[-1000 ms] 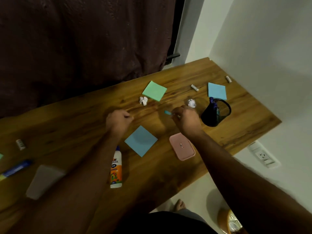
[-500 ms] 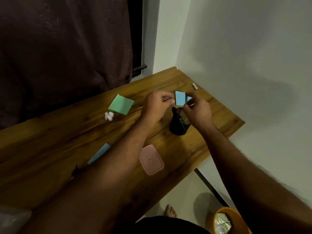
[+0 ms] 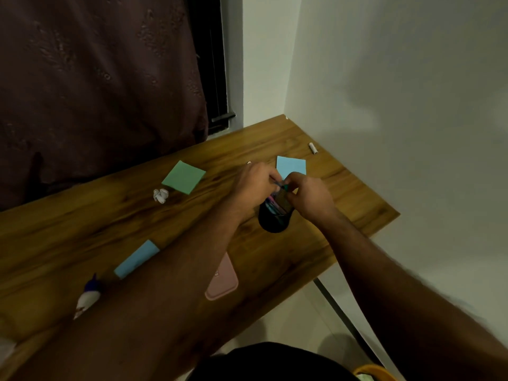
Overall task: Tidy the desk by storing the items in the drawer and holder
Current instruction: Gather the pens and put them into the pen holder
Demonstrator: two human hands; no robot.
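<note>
pen (image 3: 281,185) | pinched by left hand (image 3: 254,185), right hand (image 3: 309,198) | above holder (image 3: 275,220)

Both forearms (image 3: 176,273) are bare, no sleeves; a dark garment (image 3: 264,361) shows at six o'clock.

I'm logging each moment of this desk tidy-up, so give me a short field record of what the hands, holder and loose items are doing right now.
left hand: over the holder, pinching a small pen-like item with the right hand
right hand: fingers curled, grip on the same item
holder: black mesh cup, upright, pens already inside
desk: wooden
still loose: green sticky pad; blue sticky pad behind the hands; crumpled paper; pink case; small white tube
drawer: not in view
</note>
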